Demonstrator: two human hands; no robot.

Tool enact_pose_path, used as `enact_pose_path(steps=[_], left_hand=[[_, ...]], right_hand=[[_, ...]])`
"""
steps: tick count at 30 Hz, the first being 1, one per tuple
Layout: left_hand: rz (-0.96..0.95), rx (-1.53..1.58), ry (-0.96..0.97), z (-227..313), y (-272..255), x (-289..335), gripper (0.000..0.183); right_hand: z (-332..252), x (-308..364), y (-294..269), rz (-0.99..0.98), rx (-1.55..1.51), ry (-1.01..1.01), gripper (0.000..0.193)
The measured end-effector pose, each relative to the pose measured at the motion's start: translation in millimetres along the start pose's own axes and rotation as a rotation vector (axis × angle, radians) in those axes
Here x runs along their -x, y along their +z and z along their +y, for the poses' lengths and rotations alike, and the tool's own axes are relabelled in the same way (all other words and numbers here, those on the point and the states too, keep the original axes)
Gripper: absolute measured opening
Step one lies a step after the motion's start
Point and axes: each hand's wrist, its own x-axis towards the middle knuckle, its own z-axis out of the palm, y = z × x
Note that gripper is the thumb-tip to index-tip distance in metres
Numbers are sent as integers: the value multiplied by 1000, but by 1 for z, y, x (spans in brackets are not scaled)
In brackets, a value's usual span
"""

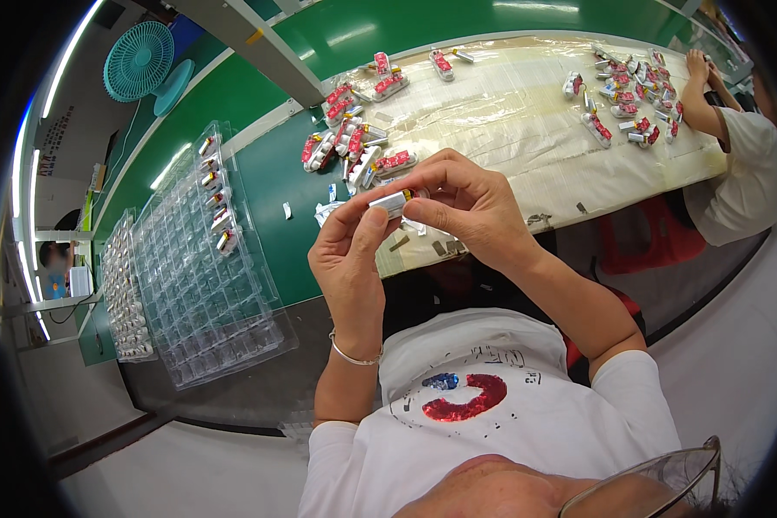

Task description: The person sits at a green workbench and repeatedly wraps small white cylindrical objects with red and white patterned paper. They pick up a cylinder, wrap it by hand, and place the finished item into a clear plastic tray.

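Working at a green counter (263, 177) partly spread with a cream cover (492, 112), in a room with strip lights (65, 65) and one turquoise fan (135, 62), we hold one silver cylinder (388, 205) between our two hands, by the counter's near edge. Its long axis runs nearly left to right, tilted slightly, its gold-coloured end toward our right. Our left hand (350, 250) pinches the silver body with its fingers; our right hand (483, 211) has its fingers narrowed on the gold end. On our left are two clear trays, the larger tray (207, 302) bearing five small pieces along its right side. Red-and-white pieces (393, 161) form two groups, too crowded to count, the right one near a co-worker.
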Motion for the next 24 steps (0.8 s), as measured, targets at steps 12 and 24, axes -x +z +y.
enact_pose_path(steps=[12, 24], left_hand=[[-129, -180, 324, 4, 6, 4, 35], [-158, -342, 454, 2, 3, 4, 39]], right_hand=[[13, 6, 1, -96, -263, -141, 29], [21, 13, 7, -52, -416, -64, 26]])
